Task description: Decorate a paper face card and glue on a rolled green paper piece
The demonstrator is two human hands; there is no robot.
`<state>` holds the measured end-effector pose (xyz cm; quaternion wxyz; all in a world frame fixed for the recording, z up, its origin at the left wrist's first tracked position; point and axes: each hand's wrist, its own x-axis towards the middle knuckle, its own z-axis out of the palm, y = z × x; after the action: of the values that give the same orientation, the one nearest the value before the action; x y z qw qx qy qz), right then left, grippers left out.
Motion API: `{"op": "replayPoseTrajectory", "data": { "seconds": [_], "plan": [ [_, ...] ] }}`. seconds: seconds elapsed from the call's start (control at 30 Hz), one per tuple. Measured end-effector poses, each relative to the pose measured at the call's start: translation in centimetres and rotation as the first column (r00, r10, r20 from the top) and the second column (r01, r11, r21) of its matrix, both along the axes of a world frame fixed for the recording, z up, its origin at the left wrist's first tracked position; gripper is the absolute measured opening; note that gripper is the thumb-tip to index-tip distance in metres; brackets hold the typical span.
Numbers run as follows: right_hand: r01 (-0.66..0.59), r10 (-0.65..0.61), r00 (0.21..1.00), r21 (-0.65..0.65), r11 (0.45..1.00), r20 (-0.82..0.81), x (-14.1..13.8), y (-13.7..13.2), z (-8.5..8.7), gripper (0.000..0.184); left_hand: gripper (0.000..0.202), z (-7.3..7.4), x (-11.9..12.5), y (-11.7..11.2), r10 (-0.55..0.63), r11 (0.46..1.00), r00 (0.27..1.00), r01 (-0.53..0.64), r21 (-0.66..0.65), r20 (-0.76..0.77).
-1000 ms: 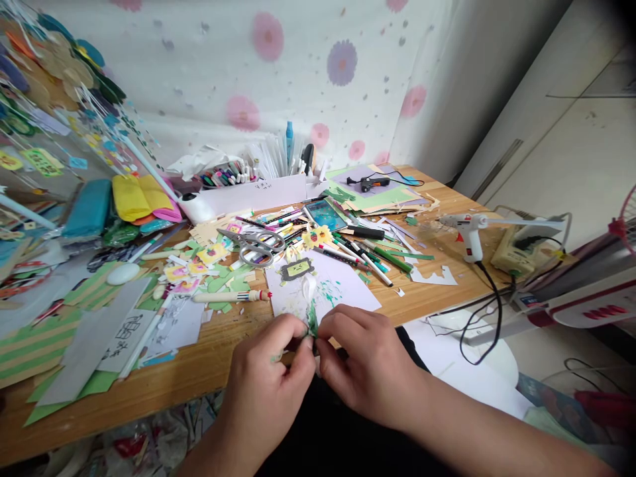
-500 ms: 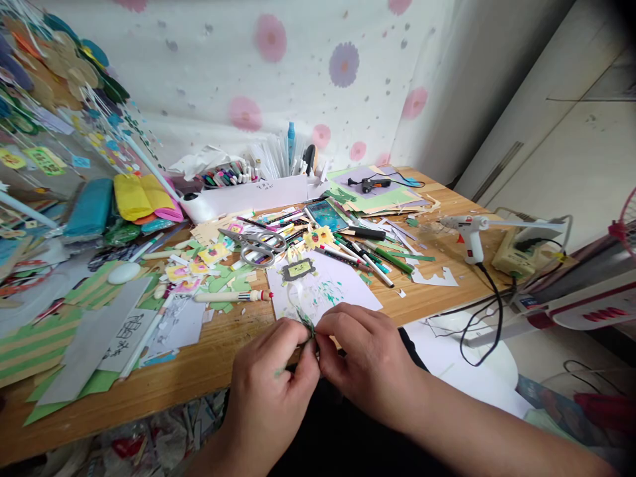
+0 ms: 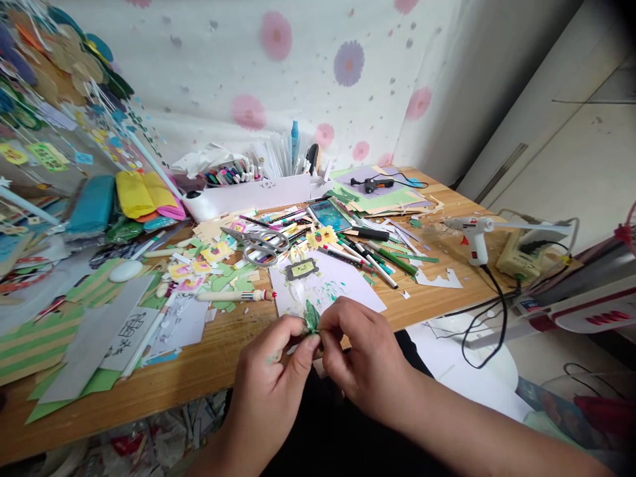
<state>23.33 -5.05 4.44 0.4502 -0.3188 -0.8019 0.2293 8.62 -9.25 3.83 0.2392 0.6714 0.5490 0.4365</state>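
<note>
A small green paper leaf [image 3: 311, 315] is pinched between my two hands at the front edge of the table. My left hand [image 3: 273, 374] grips its lower left side between thumb and index finger. From the other side my right hand [image 3: 362, 351] pinches it, with the fingertips of both hands nearly touching. The base of the leaf is hidden by my fingers. Just beyond lies a white sheet [image 3: 342, 291] with green paint marks, bearing a small grey-framed paper face [image 3: 301, 268].
Scissors [image 3: 258, 244] and several markers [image 3: 368, 255] are heaped mid-table among paper scraps. A white glue gun [image 3: 474, 238] stands at right beside a power strip [image 3: 529, 252]; its cable hangs off the edge. Striped green paper [image 3: 44, 331] and card strips cover the left.
The leaf has turned so its broad green face shows, where before it looked thin and edge-on. Both hands stay pinched on it, and the view has shifted slightly.
</note>
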Motion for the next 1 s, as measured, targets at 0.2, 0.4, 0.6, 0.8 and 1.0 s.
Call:
{"op": "replayPoseTrajectory", "data": {
  "seconds": [0.2,0.4,0.6,0.8,1.0],
  "plan": [
    [-0.017,0.017,1.0,-0.017,1.0,-0.001,0.07,0.04,0.03,0.011,0.011,0.39,0.17,-0.03,0.114,0.981,0.972,-0.078,0.176,-0.205],
    [-0.014,0.014,1.0,-0.031,0.999,0.003,0.05,-0.2,0.16,0.012,0.015,0.76,0.28,-0.26,0.14,0.968,0.953,-0.075,0.239,-0.267],
    [0.006,-0.019,0.997,0.172,0.985,0.074,0.47,-0.09,0.42,0.012,0.015,0.75,0.16,-0.38,0.139,0.948,0.919,-0.015,0.319,-0.37],
    [0.023,-0.067,0.984,0.255,0.967,0.166,0.5,-0.05,0.05,0.016,0.018,0.4,0.06,-0.2,0.136,0.937,0.878,0.037,0.348,-0.46],
    [0.06,-0.132,0.966,0.304,0.951,0.222,0.35,0.11,-0.11,0.02,0.021,0.21,0.06,-0.15,0.139,0.932,0.858,0.055,0.358,-0.495]
  ]
}}
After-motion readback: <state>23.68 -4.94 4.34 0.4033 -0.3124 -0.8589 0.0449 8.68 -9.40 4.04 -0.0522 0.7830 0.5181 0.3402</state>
